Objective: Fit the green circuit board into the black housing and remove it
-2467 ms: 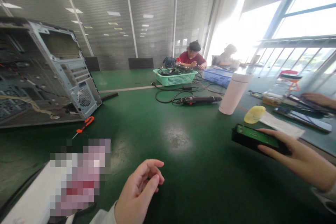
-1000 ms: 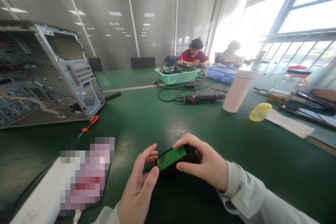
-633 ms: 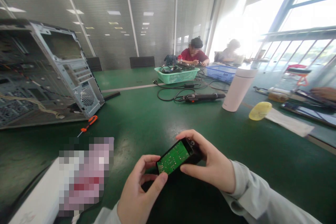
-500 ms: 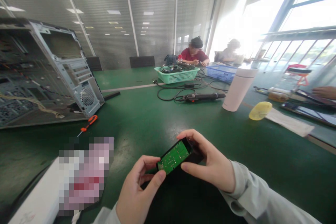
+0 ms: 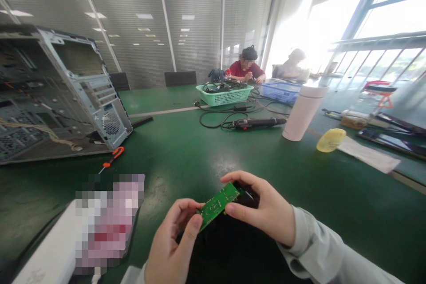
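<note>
Above the front of the green table, a small green circuit board [image 5: 217, 205] dotted with solder points is held between both hands. My left hand [image 5: 175, 237] pinches its lower left end with thumb and fingers. Fingers curled and thumb at the board's right end, my right hand [image 5: 271, 211] grips a glossy black casing [image 5: 248, 197]. The casing lies behind and to the right of the board, partly hidden by the hand. Dark shadow under the board hides whatever is below it.
An open computer case [image 5: 109, 97] stands at left, with an orange-handled screwdriver [image 5: 115, 155] before it. A blurred-out phone-like item [image 5: 116, 226] lies front left. Farther back are a black electric screwdriver [image 5: 256, 123], pink bottle [image 5: 304, 113], yellow object [image 5: 331, 140] and green basket [image 5: 226, 96]. Two people sit beyond.
The circuit board, framed by the black casing before, now sits out of it with its edges bare. The casing shows at the right hand. Both hands have shifted slightly.
</note>
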Motion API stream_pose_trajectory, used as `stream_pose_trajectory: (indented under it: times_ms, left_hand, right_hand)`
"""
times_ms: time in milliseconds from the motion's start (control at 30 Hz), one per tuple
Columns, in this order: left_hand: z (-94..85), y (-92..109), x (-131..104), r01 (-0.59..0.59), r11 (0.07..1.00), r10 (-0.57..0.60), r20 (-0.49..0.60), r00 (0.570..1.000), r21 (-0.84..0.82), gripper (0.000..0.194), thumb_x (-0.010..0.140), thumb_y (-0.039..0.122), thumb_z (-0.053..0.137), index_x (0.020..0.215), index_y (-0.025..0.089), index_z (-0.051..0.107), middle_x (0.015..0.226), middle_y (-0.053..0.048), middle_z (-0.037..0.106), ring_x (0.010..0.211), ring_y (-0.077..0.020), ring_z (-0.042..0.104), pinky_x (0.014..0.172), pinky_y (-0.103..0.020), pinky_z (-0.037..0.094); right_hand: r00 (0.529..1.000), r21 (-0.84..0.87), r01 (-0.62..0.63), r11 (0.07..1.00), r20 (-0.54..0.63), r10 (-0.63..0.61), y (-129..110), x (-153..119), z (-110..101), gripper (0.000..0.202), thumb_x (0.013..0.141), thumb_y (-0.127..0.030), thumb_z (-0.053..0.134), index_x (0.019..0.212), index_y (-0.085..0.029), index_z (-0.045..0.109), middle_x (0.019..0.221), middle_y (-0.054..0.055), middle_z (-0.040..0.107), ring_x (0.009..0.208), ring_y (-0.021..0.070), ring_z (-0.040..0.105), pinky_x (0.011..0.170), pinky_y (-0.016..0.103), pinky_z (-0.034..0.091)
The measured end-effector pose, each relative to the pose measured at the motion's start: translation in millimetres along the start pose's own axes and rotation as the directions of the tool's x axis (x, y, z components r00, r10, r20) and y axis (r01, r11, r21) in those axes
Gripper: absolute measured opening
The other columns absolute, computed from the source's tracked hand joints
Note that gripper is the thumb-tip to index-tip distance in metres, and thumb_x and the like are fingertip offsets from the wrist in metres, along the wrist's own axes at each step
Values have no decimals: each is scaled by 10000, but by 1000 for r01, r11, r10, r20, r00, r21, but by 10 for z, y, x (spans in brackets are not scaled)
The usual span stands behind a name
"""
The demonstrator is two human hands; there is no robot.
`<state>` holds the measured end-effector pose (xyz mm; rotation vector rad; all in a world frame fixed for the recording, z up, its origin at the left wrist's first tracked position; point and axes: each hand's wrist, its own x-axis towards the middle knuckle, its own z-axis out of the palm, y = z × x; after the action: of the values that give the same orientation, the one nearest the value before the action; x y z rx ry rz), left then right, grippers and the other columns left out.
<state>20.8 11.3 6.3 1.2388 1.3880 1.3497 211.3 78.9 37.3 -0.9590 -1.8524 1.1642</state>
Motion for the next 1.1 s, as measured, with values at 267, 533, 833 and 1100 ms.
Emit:
stream_pose_trajectory:
  times_ms: [267, 533, 833, 1100]
  left_hand:
    - [-14, -3, 22, -74, 973, 58, 80, 995, 219, 273, 770, 401, 646, 985, 238, 683, 820, -37, 705, 782, -234, 651, 717, -309, 506]
    - [8, -2, -32, 22, 982, -24, 4, 1000, 188, 278, 788, 488, 578, 841, 265, 734, 852, -31, 743, 796, -259, 655, 695, -321, 505]
    - [-75, -169, 242, 261, 944, -264, 12, 964, -203, 425, 751, 543, 530, 771, 160, 714, 515, -32, 672, 496, -216, 598, 520, -335, 475]
    - [-19, -50, 222, 335, 902, -321, 99, 942, -271, 457, 679, 554, 544, 799, 146, 709, 538, -51, 701, 527, -218, 604, 500, -321, 410]
  right_hand:
    - [999, 9, -29, 1000, 46, 28, -87, -4, -15, 340, 730, -374, 668, 1006, -181, 628, 984, 44, 658, 924, 189, 601, 867, 340, 461]
    - [978, 57, -118, 991, 180, 106, -65, -3, -90, 503, 713, -451, 691, 1130, -183, 606, 1006, 42, 660, 892, 179, 613, 831, 324, 487]
    - [933, 150, -358, 922, 34, 357, 51, 139, -257, 549, 695, -544, 687, 1093, -179, 590, 882, 23, 611, 703, 112, 578, 643, 273, 519]
    - [777, 676, -449, 584, -26, 629, -77, 162, -200, 274, 803, -285, 658, 1027, -227, 512, 912, 5, 588, 757, 115, 605, 651, 288, 564]
